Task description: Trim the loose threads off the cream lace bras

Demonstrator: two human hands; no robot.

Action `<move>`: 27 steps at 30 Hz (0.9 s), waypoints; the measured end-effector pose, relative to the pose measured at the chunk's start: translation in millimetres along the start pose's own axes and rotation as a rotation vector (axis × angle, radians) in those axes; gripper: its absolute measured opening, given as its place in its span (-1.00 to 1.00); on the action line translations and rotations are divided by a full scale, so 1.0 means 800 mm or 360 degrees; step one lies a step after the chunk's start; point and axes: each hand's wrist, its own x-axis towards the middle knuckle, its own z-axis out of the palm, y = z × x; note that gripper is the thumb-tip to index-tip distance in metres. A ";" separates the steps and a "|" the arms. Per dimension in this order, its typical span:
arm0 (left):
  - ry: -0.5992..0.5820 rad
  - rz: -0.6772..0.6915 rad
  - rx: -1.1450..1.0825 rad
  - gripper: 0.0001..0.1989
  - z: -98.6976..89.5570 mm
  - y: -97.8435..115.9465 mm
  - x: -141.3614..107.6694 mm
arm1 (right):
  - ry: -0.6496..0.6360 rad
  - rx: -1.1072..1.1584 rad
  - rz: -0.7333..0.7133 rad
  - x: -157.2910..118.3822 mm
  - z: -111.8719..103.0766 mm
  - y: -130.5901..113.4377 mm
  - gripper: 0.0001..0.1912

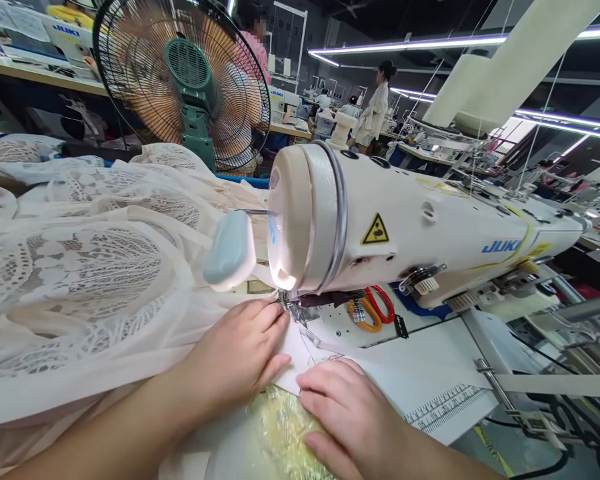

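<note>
A white sewing machine (405,220) reaches in from the right, its needle and presser foot (291,308) low at the middle. My left hand (243,343) lies just left of the foot, fingers close together on pale fabric; what they grip, if anything, is hidden. Nearer to me, my right hand (347,407) rests by the white plate's edge with its thumb apart from the fingers, near a thin strip (323,345). White lace garments (95,267) are piled on the left. Below the hands lies a shiny yellowish plastic bag (283,433).
Scissors with red handles (381,305) and yellow-handled snips (364,317) lie under the machine arm. A ruler scale (445,408) marks the white table. A large fan (187,73) stands behind the garments. Other people and machines are farther back.
</note>
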 end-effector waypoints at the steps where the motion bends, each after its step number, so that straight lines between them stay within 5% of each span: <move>1: 0.0011 -0.0004 -0.0022 -0.62 0.000 0.000 0.000 | -0.0006 0.0000 -0.0004 0.000 0.000 0.000 -0.76; 27: -0.0025 -0.0047 -0.0028 -0.65 -0.001 0.008 0.005 | -0.0019 0.0045 0.0032 -0.002 -0.003 0.000 -0.80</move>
